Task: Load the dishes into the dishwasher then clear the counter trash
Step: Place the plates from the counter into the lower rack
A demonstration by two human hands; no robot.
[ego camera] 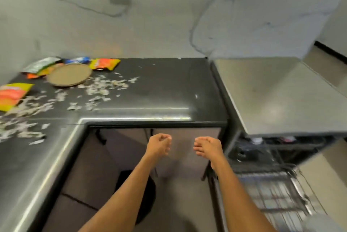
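Reaching forward, your left hand (159,144) and right hand (206,147) hang side by side in the air below the front edge of the desk (159,88), near each other but apart, fingers loosely curled inward and empty; neither pinches or presses anything. The one dish left in view, a brown plate (69,74), lies flat and face up at the far left of the desk, well apart from both hands, its rim touching or overlapping the snack wrappers (104,64) behind it; being round, it has no long axis, and its open face points at the ceiling. White paper scraps (101,88) are strewn from just beside the plate toward the near left corner. The dishwasher (272,156) stands open at right, its lower rack (272,194) pulled out; blur hides what the rack holds. The step in hand appears to be fetching the plate. Do it well: take it with your left hand, the nearer one, gripping the near rim, thumb on top, fingers beneath. Lift straight up before you swing right, so the rim drags no wrappers or scraps off the desk. Tip any crumbs off over the desk. Turn the plate on edge only above the rack, then stand it between the tines.
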